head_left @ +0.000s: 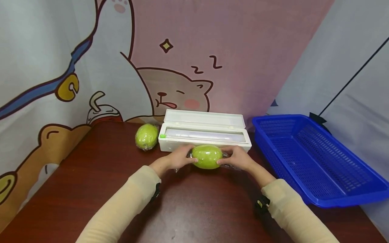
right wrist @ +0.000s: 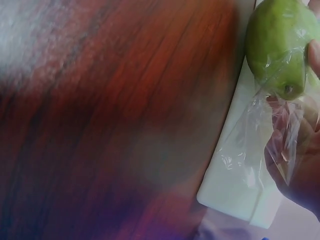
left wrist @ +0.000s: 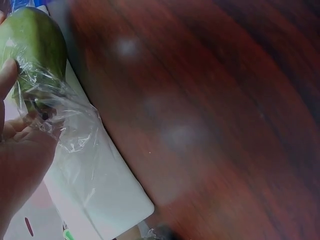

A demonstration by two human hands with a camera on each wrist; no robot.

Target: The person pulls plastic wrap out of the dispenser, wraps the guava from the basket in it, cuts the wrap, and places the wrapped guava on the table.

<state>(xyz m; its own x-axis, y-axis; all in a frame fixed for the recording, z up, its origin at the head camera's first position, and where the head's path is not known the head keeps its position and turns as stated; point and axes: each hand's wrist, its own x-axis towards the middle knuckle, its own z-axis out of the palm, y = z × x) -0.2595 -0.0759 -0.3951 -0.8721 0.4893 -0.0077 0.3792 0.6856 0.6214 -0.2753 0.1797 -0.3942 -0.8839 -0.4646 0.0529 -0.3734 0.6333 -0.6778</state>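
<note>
Between both hands is a smooth green oval fruit [head_left: 207, 157], held up in front of a white cling film box. My left hand [head_left: 179, 157] grips its left end, thumb on the near side. On the opposite end, my right hand [head_left: 238, 157] holds it the same way. Clear plastic film [left wrist: 75, 117] covers the fruit and hangs loose and crumpled past its end in the left wrist view. More loose film [right wrist: 250, 145] trails beside the right hand in the right wrist view. Some fingers are hidden behind the fruit.
The cling film box [head_left: 205, 130] has its lid raised and a film roll inside. To its left lies another green fruit [head_left: 146, 136] wrapped in film. A blue plastic basket [head_left: 304, 195] stands at the right of the dark wooden table [head_left: 182, 209]. A printed curtain hangs behind.
</note>
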